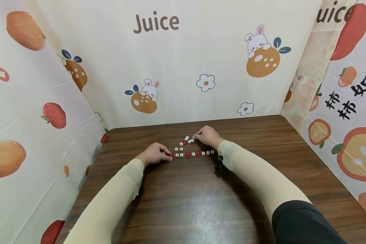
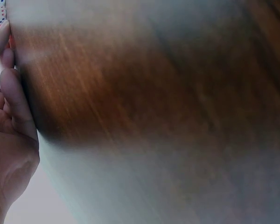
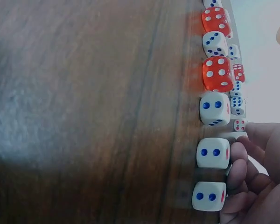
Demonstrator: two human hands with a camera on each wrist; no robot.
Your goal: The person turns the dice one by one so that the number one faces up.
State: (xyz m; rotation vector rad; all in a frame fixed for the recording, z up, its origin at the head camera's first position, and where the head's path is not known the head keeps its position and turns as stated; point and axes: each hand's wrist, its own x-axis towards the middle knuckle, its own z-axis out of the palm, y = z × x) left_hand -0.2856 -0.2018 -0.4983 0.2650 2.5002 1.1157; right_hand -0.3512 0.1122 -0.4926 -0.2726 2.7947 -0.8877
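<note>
My left hand [image 1: 155, 153] pinches a red die [image 1: 171, 155] between thumb and finger at the left end of a straight row of white and red dice. In the left wrist view only a sliver of that red die [image 2: 10, 42] shows between the fingers. Farther back, my right hand [image 1: 208, 136] pinches a small white die [image 1: 193, 137] at the far end of a second, slanting group. That white die [image 3: 240, 125] shows red pips at the fingertips in the right wrist view. A red die [image 1: 185, 142] sits among the white ones in the slanting group.
Near the right forearm, the row ends in a white die [image 1: 212, 151]. Two white dice, one of them here [image 1: 176, 149], stand just behind its left part. The brown wooden table [image 1: 183, 196] meets a printed cloth backdrop [image 1: 177, 67] behind and at both sides.
</note>
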